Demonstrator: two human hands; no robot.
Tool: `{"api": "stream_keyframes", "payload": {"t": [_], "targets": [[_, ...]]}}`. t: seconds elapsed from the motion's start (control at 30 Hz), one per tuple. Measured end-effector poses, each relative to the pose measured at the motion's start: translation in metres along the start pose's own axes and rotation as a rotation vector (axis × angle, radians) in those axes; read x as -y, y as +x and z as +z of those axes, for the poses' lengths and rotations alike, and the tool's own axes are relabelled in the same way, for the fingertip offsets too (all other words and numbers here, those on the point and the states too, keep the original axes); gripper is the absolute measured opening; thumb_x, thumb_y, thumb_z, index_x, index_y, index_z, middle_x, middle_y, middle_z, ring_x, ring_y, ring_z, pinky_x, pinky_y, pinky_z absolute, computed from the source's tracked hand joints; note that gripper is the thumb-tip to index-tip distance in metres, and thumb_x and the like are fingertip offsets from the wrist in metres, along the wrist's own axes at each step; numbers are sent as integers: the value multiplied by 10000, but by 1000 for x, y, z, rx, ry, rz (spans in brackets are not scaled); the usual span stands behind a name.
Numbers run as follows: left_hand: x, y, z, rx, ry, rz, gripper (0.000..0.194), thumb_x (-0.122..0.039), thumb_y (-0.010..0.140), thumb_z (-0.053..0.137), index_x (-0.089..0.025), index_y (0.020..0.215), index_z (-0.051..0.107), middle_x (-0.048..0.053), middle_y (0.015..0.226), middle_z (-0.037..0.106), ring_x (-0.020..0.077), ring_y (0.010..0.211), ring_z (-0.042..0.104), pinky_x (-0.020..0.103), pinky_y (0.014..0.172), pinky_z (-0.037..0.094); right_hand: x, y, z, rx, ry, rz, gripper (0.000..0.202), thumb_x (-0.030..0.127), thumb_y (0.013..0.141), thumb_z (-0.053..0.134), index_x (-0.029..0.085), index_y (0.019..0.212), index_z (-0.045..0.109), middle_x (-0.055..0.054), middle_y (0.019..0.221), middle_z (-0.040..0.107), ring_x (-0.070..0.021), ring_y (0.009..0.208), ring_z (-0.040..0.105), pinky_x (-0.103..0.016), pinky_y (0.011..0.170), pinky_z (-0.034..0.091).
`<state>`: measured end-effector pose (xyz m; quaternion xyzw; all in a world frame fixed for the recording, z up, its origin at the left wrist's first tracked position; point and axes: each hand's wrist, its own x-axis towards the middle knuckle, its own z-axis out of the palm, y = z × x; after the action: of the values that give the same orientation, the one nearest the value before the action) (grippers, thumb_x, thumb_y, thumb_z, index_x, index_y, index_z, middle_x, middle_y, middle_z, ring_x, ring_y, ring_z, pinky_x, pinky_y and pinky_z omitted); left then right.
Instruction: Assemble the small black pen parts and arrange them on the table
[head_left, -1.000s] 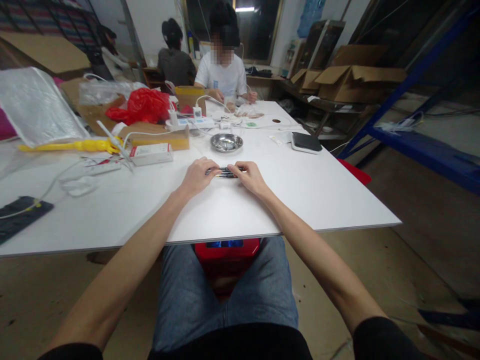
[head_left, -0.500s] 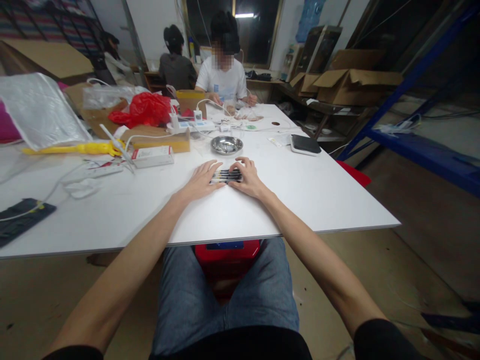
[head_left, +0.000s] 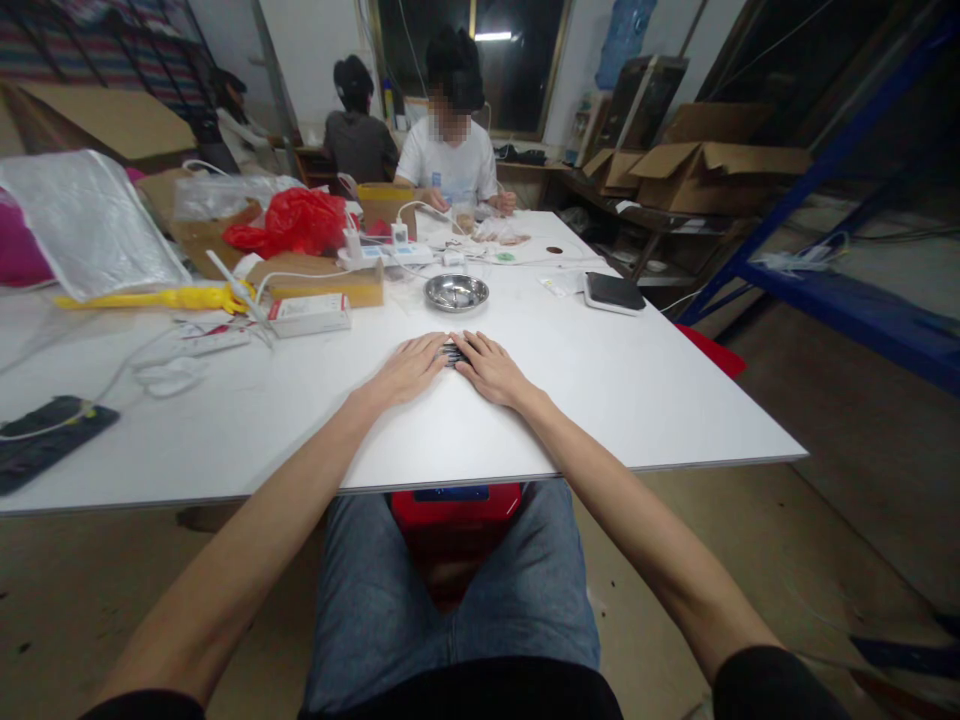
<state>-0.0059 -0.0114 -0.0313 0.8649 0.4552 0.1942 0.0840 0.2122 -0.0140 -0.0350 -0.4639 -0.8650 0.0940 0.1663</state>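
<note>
As L hand [head_left: 414,367] & R hand [head_left: 491,368] lie flat, outstretched, over dark sticks [head_left: 453,354] on the bench [head_left: 637,400], prob. steadying 'em, most of their length's hidden. Dish [head_left: 457,292] just beyond blocks straight ahead; carton [head_left: 310,314] farther out L, black-top device [head_left: 614,293] R, power strip [head_left: 409,255] behind.

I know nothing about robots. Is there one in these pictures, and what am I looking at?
No robot: these are a person's bare hands, seen by a camera worn on the head, looking forward and down. The left hand and right hand lie flattened over some slender dark sticks, mostly covered, so I cannot tell exactly what they are. Neither hand looks clenched. On the white table, a shiny metal dish stands just beyond the hands, with a white-and-red box to the left and a black-topped device to the right. Another person is across the table.
</note>
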Motion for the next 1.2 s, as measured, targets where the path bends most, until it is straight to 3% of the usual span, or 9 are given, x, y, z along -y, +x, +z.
{"api": "stream_keyframes", "payload": {"t": [0.1,0.3,0.47,0.67,0.8,0.93,1.07,1.2], "targets": [[2,2,2,-2,-53,-21,567,-356,1027,282,-142,1538,405,136,1607,439,248,1498,393,448,1257,285,1,0,2,-2,4,31,621,462,1073,357,227,1644,295,-117,1700,276,-345,1581,222,-564,1261,240],[9,3,3,-64,-165,27,581,-376,997,400,-173,1540,435,122,1604,448,253,1491,411,434,1269,285,-8,4,1,-95,118,-103,505,327,1021,478,164,1496,527,-170,1517,507,-298,1417,458,-509,1222,348],[16,9,6,-231,-357,-13,645,-458,1022,388,-167,1597,364,125,1664,352,231,1554,300,417,1309,177,-10,6,3,-200,328,-103,508,313,997,514,161,1482,518,-168,1404,525,-260,1301,544,-452,1187,407],[20,17,9,-379,-614,-216,666,-508,1036,410,-159,1601,364,140,1663,353,243,1561,294,454,1305,162,-13,14,10,-258,461,0,625,493,1012,500,197,1559,436,-163,1520,460,-265,1459,406,-459,1269,282],[10,21,9,-448,-796,-322,624,-515,1023,468,-198,1560,448,93,1663,366,236,1557,309,421,1311,154,-7,16,11,-239,543,-1,709,622,1000,460,227,1586,410,-124,1566,472,-249,1497,378,-452,1299,209],[-1,22,8,-501,-872,-389,582,-471,1025,478,-212,1546,466,75,1665,363,225,1555,315,414,1313,158,0,18,10,-231,602,63,857,728,955,445,181,1610,370,-126,1653,374,-263,1548,312,-441,1313,156],[-2,22,9,-527,-1030,-417,589,-492,1012,500,-284,1560,443,44,1672,357,227,1561,299,445,1307,177,2,18,8,-248,676,121,919,766,917,479,191,1622,346,-89,1690,308,-264,1587,231,-450,1321,104],[-2,21,10,-524,-1124,-442,610,-547,992,521,-349,1562,427,16,1689,323,240,1569,276,480,1303,177,3,16,6,-290,752,180,904,743,910,517,192,1611,364,-88,1683,324,-255,1573,270,-440,1317,131]]}}
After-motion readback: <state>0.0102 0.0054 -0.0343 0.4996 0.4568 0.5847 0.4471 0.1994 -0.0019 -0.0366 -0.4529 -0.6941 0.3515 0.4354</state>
